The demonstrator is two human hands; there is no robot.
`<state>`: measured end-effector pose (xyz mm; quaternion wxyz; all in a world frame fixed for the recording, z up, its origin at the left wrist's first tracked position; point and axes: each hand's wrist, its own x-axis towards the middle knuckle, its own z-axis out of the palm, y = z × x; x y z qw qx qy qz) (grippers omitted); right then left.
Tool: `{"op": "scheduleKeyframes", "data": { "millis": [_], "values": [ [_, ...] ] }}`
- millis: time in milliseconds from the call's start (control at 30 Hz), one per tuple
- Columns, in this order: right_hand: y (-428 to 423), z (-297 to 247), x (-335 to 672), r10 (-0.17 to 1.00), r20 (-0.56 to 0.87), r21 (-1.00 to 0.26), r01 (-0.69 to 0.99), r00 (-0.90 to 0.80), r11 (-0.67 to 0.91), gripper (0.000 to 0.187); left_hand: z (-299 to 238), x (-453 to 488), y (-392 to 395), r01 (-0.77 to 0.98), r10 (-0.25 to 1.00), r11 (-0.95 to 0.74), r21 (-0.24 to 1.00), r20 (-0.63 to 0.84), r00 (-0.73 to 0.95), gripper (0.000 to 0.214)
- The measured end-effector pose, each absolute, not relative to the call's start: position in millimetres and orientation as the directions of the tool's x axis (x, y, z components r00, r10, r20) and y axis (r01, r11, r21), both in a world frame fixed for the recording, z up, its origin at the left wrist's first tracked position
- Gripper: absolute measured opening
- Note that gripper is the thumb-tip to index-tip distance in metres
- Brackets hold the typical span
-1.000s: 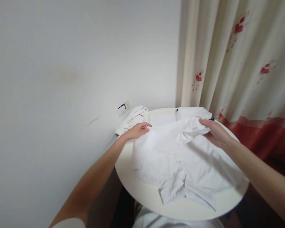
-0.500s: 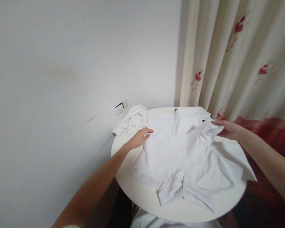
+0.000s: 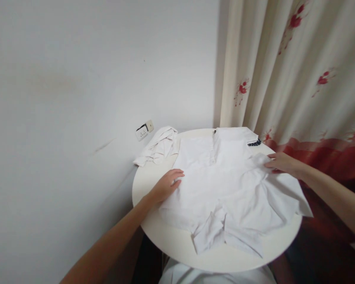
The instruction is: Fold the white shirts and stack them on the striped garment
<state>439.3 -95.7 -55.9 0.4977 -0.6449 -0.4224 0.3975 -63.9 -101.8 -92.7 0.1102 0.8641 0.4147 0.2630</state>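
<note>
A white shirt (image 3: 219,185) lies spread over the round white table (image 3: 177,248), its collar (image 3: 211,228) towards me. My left hand (image 3: 165,184) rests at the shirt's left edge, fingers lightly curved and apart from the thumb, the fingertips on the cloth. At the right edge, my right hand (image 3: 281,163) has its fingertips on a fold of the shirt and seems to pinch it; the thumb is partly hidden. Creases run from that fold into the shirt's right side, and one sleeve (image 3: 301,201) hangs past the table's rim.
A crumpled white cloth (image 3: 159,148) lies at the table's back left, against the wall (image 3: 77,79). A dark patterned item (image 3: 254,142) shows under the fabric at the back. A wall socket (image 3: 142,132) is at the left; a floral curtain (image 3: 269,79) hangs behind at the right.
My right hand has lowered the raised right part of the shirt, which now lies flatter. My left hand has slid slightly towards me along the left edge. The view has shifted a little.
</note>
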Motion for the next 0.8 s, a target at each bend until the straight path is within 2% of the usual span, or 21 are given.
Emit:
{"op": "scheduleKeyframes", "data": {
  "millis": [100, 267, 333, 467, 533, 667, 800],
  "values": [
    [-84, -30, 429, 0.946, -0.043, -0.937, 0.315, 0.323, -0.15, 0.019, -97, -56, -104, 0.657, 0.764, -0.645, 0.391, 0.34, 0.548, 0.035],
    [-53, 36, 418, 0.928, 0.184, -0.892, 0.451, 0.323, 0.02, 0.009, -93, -57, -94, 0.709, 0.795, -0.602, 0.368, 0.359, 0.489, 0.043],
    [-38, 58, 414, 0.908, 0.286, -0.837, 0.542, 0.307, 0.081, 0.014, -91, -61, -83, 0.74, 0.825, -0.552, 0.384, 0.379, 0.419, 0.044],
    [-6, 82, 403, 0.876, 0.447, -0.623, 0.765, 0.181, 0.16, 0.035, -89, -67, -56, 0.747, 0.867, -0.481, 0.46, 0.378, 0.325, 0.039],
    [9, 84, 397, 0.88, 0.444, -0.614, 0.772, 0.168, 0.162, 0.039, -89, -68, -46, 0.732, 0.884, -0.455, 0.506, 0.355, 0.304, 0.035],
    [35, 75, 388, 0.9, 0.361, -0.763, 0.632, 0.243, 0.136, 0.036, -92, -70, -35, 0.73, 0.906, -0.415, 0.542, 0.317, 0.28, 0.027],
    [52, 55, 387, 0.909, 0.314, -0.808, 0.58, 0.275, 0.104, 0.028, -98, -77, -30, 0.72, 0.922, -0.385, 0.578, 0.27, 0.276, 0.024]
  ]
}}
